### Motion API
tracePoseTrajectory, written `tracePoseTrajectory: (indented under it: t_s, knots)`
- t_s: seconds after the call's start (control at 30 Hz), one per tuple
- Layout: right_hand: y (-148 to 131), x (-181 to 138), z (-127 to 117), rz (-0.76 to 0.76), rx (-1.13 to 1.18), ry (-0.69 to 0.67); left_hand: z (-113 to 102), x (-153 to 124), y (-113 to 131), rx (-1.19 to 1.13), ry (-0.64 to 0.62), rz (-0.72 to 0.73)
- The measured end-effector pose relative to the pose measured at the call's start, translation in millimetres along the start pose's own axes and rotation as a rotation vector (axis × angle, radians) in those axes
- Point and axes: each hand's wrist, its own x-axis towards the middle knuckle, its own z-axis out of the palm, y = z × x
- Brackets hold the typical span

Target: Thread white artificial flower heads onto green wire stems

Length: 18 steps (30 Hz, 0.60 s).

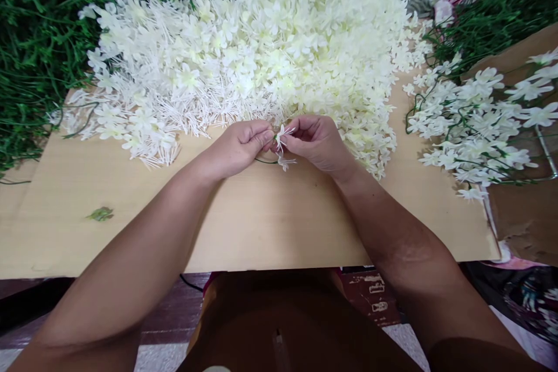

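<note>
My left hand (pixel 250 142) is closed in a pinch around a green artificial flower stem, most of which its fingers hide. Facing it, my right hand (pixel 317 142) pinches a small white artificial flower (pixel 281 138) at the stem's tip. A second white flower (pixel 285 161) hangs just below the fingertips, and a short piece of green stem (pixel 265 161) shows under the left hand. Both hands meet above the wooden table (pixel 279 215), at the near edge of a big heap of loose white and pale yellow flowers (pixel 279 52).
Green plastic stems (pixel 39 40) are piled at the left, with more green stems (pixel 514 9) at the back right. Assembled white flower sprays (pixel 475 122) lie at the right by a cardboard box (pixel 527 215). A small green scrap (pixel 101 214) rests at the left front.
</note>
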Motion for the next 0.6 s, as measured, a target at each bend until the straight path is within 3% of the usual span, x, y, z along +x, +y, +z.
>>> tracePoseTrajectory:
  t_s: [0.6]
  knots:
    - [6.3, -4.5, 13.8, -0.247, -0.330, 0.144, 4.4, 0.5, -2.5, 0.016, 0.069, -0.010]
